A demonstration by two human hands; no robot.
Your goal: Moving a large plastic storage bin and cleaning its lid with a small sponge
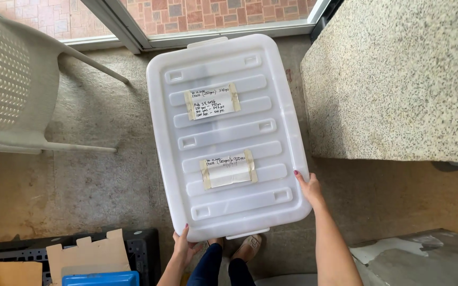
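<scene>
A large translucent white plastic storage bin (223,58) with a ribbed lid fills the middle of the head view, held above the concrete floor. Two paper labels are taped to the lid, one (211,100) toward the far end and one (228,169) closer to me. My left hand (185,244) grips the bin's near left corner from below. My right hand (309,186) holds its near right edge, fingers curled around the rim. My feet show beneath the bin's near edge.
A white perforated plastic chair (11,79) stands at the left. A speckled stone counter (398,79) rises at the right. A black crate (144,249) with cardboard (88,254) and a blue lid (102,278) sits at lower left. A sliding door track (128,32) runs along the far wall.
</scene>
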